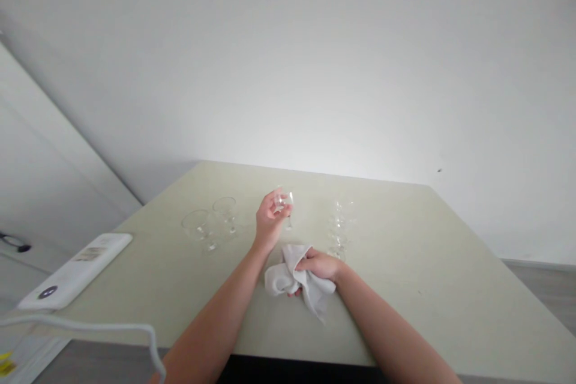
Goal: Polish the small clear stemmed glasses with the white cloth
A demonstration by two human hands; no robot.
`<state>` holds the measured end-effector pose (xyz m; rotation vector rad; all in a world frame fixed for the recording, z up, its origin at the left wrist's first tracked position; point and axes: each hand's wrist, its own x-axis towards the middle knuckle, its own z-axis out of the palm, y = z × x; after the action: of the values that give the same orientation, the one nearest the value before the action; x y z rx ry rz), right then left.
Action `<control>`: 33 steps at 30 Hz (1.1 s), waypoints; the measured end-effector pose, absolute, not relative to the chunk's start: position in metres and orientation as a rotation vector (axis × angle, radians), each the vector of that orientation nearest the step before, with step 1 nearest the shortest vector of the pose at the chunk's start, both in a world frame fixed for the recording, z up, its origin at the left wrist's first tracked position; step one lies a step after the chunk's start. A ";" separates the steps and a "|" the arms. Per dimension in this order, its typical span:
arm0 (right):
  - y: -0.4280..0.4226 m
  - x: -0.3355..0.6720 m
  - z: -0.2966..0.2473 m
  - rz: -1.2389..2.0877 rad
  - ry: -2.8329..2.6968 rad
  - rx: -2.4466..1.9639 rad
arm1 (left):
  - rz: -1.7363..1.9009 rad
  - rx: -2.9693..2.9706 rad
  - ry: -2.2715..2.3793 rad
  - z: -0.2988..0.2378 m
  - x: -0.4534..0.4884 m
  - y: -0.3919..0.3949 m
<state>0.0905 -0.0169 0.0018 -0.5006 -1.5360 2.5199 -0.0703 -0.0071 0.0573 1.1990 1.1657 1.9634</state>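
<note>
My left hand [272,217] is closed round the bowl of a small clear stemmed glass [284,199], whose stem and foot point down. Nearer to me, my right hand [318,265] grips a crumpled white cloth [299,285], and one corner of it hangs toward the table's front. Two larger stemmed glasses stand to the left: a wide-bowled glass [197,227] and another one [225,211] behind it. Right of the held glass is a row of several small clear glasses [339,225]; their outlines are faint.
The pale table [405,288] reaches back to a grey-white wall [315,60]. A white power strip-like device [76,270] lies along the left edge, with a white cable [90,325] in front of it. At far left is a white cabinet [45,150] with a dark handle.
</note>
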 end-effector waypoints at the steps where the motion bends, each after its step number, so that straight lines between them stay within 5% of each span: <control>1: -0.018 0.090 0.001 2.543 -1.545 -0.489 | 1.985 1.180 1.175 0.055 -0.071 -0.005; 14: -0.022 0.085 0.000 2.510 -1.522 -0.588 | 1.527 1.506 1.277 0.032 -0.051 -0.001; 21: -0.026 0.085 0.010 2.486 -1.564 -0.571 | 0.990 1.990 1.851 0.018 -0.061 0.003; 33: -0.025 0.086 0.009 2.427 -1.577 -0.636 | 0.687 2.415 1.559 0.010 -0.054 0.009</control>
<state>0.0855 -0.0249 0.0095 -0.6364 -1.5773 2.4274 -0.0541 0.0089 0.0104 2.4147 1.5589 0.6867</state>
